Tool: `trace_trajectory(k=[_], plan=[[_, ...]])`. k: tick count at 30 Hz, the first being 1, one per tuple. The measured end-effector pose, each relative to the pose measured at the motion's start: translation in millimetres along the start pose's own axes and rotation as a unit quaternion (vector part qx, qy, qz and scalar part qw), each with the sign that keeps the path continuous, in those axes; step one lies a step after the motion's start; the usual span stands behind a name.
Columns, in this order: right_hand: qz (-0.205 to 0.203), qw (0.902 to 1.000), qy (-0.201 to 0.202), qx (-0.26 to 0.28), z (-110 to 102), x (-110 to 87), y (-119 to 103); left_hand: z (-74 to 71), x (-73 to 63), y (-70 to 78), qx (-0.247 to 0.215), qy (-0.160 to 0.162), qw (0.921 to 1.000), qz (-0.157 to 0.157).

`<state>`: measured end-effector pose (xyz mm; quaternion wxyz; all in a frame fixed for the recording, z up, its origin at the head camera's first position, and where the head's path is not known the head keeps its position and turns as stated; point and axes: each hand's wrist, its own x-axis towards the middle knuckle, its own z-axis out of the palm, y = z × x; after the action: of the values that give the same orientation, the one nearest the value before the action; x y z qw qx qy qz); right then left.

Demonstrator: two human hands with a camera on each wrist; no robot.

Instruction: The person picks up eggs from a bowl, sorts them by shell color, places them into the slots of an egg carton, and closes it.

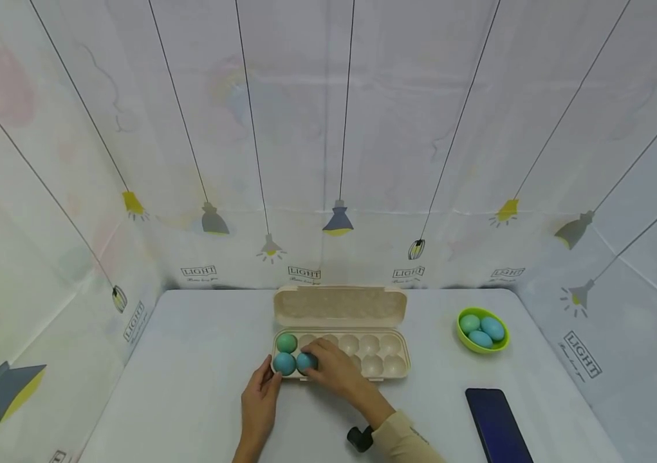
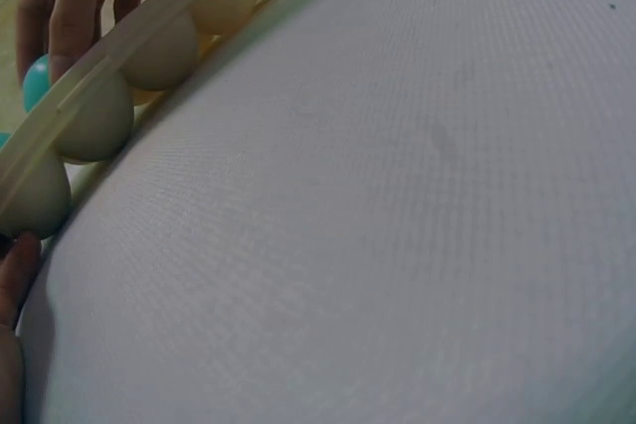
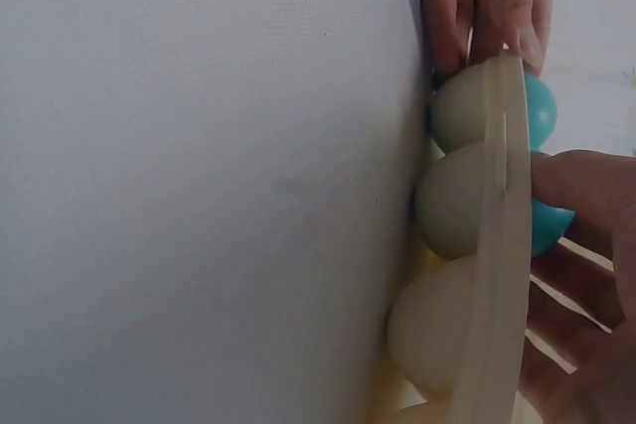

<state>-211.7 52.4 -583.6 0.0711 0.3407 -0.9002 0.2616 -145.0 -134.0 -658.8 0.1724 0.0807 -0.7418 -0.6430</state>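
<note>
An egg carton (image 1: 390, 379) lies with its lid (image 1: 340, 307) raised, its rows of cups facing up. At its left end sit a green egg (image 1: 287, 343) in the back row and a blue egg (image 1: 284, 364) in the front row. My left hand (image 1: 260, 395) grips the carton's front left corner, thumb near the rim. Fingers of my right hand (image 1: 336, 368) pinch another blue egg (image 1: 307, 363), which sits in the second front cup. The right wrist view shows this blue egg (image 3: 550, 228) low in its cup, partly hidden by the fingers.
To the right stands a lime-green bowl (image 1: 483, 348) holding one green egg and two blue ones. A dark phone (image 1: 499, 424) lies nearer the front right. Beside the right wrist is a small black object (image 1: 358, 439). Printed curtains (image 1: 328, 128) enclose the white table (image 1: 189, 360).
</note>
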Motion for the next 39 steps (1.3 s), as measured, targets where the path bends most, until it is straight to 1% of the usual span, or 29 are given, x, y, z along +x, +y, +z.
trace_trajectory(k=[5, 10, 13, 19, 23, 29, 32, 34, 36, 39], plan=[[0.019, 0.9996, -0.021, 0.007, -1.2, 0.2, 0.5, 0.6, -1.3, 1.9, -0.002, 0.002, 1.0000, 0.005], [0.017, 0.9994, -0.027, 0.011, -2.2, 0.5, 0.7, 2.9, -1.5, 4.7, 0.006, 0.005, 0.9999, -0.010], [0.013, 0.9994, -0.031, 0.011, -2.8, 0.5, 0.1, 3.6, -3.0, 12.3, 0.011, 0.009, 0.9998, -0.013], [0.021, 0.9990, -0.036, 0.015, -3.1, 0.2, -0.9, 0.3, -7.7, 35.4, 0.003, -0.004, 1.0000, -0.004], [0.027, 0.9989, -0.035, 0.014, -3.3, -0.5, -1.1, -0.6, -9.1, 40.1, 0.000, -0.005, 1.0000, -0.005], [0.045, 0.9986, -0.029, 0.000, -11.4, -3.1, -3.3, 0.7, -9.3, 38.3, 0.007, -0.002, 0.9999, -0.015], [0.040, 0.9990, -0.015, -0.011, -17.8, -5.7, -3.6, 1.2, -8.9, 38.1, 0.004, -0.001, 0.9998, -0.017], [0.030, 0.9993, -0.001, -0.020, -22.0, -7.1, -2.2, 2.0, -8.2, 36.0, 0.005, 0.001, 0.9998, -0.019], [0.026, 0.9994, 0.011, -0.020, -27.3, -8.2, -1.2, 2.8, -5.8, 25.6, 0.006, 0.002, 0.9998, -0.021], [0.033, 0.9987, 0.028, -0.025, -37.7, -10.3, 0.6, 3.3, -2.2, 9.9, 0.009, 0.002, 0.9998, -0.015]])
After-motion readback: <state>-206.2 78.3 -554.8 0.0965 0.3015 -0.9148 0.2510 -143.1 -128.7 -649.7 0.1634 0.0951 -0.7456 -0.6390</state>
